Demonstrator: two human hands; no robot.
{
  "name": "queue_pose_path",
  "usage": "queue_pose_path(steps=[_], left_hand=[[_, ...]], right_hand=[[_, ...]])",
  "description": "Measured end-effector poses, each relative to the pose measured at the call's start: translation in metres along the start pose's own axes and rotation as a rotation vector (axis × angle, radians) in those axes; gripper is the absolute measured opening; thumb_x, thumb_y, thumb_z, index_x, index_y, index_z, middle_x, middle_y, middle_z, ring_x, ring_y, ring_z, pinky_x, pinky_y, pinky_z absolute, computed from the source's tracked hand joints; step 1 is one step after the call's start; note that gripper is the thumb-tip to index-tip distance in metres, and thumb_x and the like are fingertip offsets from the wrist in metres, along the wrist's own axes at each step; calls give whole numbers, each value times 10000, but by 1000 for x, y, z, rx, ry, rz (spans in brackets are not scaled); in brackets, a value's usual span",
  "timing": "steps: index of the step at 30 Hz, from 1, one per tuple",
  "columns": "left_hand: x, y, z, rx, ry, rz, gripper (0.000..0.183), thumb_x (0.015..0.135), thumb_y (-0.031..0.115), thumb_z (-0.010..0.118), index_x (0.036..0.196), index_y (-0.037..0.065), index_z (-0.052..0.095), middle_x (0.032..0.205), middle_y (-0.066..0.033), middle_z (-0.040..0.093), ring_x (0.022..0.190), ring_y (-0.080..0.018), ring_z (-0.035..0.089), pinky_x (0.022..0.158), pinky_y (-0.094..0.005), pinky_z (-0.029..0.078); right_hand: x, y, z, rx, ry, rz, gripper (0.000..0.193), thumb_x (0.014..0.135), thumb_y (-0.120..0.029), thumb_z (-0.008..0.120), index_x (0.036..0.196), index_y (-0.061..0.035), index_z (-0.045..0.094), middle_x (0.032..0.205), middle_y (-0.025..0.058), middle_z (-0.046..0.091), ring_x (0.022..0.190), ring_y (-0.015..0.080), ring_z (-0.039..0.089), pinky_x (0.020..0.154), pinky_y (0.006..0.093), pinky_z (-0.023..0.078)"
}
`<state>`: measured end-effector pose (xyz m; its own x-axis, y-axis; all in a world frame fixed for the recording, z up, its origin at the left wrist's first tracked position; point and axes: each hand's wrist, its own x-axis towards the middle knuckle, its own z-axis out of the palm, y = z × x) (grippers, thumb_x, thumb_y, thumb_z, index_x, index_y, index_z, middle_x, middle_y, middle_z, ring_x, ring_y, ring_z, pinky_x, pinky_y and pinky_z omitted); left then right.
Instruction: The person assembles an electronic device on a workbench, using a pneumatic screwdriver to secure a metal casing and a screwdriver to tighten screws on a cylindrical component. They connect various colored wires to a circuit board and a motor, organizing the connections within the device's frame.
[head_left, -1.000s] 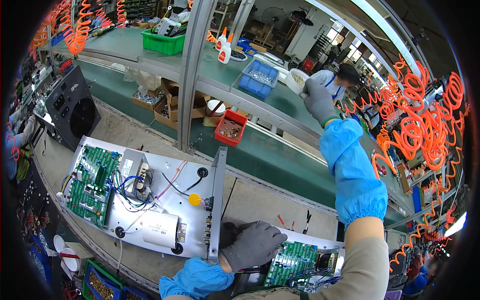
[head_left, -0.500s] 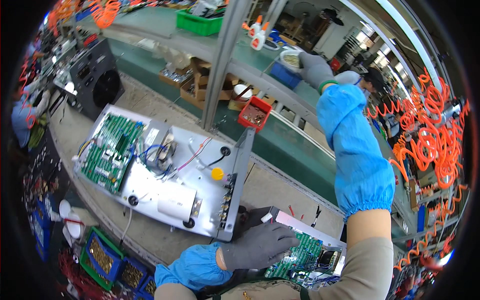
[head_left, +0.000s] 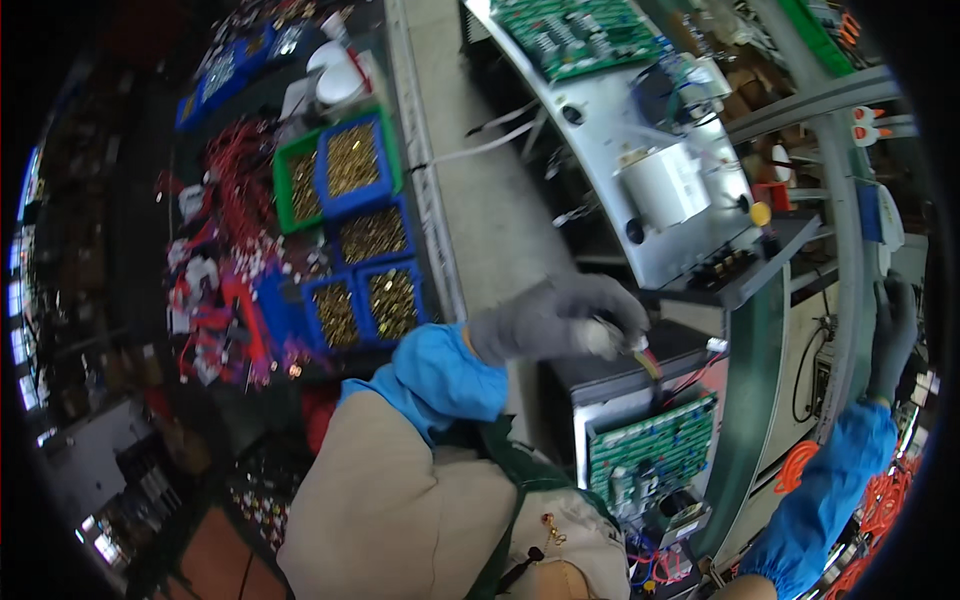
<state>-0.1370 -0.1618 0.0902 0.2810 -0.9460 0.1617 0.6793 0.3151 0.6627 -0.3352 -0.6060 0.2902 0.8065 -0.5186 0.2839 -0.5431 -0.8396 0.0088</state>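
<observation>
My left hand (head_left: 560, 318), gloved in grey, has its fingers curled closed around a small white wire connector (head_left: 641, 344) with coloured wires below it; the grip is partly blurred. Beneath it is a metal unit with a green circuit board (head_left: 655, 448). A second white connector (head_left: 717, 344) on red wires lies near the unit's top edge. Far right, my right hand (head_left: 893, 335), also gloved in grey, reaches over the shelf with fingers stretched out and apart. Just beyond its fingertips is a white bowl (head_left: 890, 222) beside a blue bin (head_left: 868, 212).
A larger metal chassis (head_left: 690, 240) with a white cylinder (head_left: 665, 187) and circuit board (head_left: 580, 35) stands ahead. At left, blue bins (head_left: 385, 262) hold brass-coloured parts, beside red wire bundles (head_left: 240, 185). A metal post (head_left: 805, 105) and glue bottles (head_left: 868, 125) are at upper right.
The view has swung left and down, bringing the parts bins forward. My left hand has lifted from the circuit board and closed at the connector. My right hand has drawn off the bowl.
</observation>
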Motion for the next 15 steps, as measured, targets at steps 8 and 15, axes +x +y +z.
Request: queue_pose_path(steps=[8, 15], left_hand=[[-259, -73, -81, 238, 330, -818, 318, 900, 311, 577, 1020, 19, 621, 892, -62, 637, 793, -137, 590, 696, -266, 481], [-374, -230, -172, 201, 1287, -833, 200, 878, 221, 603, 1016, 80, 628, 891, -29, 628, 832, -150, 606, 712, -287, 504]], right_hand=[[-119, -98, -24, 75, -75, -129, 211, 911, -43, 557, 1114, 6, 583, 1162, 99, 597, 1089, 180, 555, 969, 297, 415], [-215, -130, -35, 144, -239, -144, 191, 888, 39, 548, 1077, 30, 575, 1176, 123, 569, 1101, 203, 542, 949, 311, 434]])
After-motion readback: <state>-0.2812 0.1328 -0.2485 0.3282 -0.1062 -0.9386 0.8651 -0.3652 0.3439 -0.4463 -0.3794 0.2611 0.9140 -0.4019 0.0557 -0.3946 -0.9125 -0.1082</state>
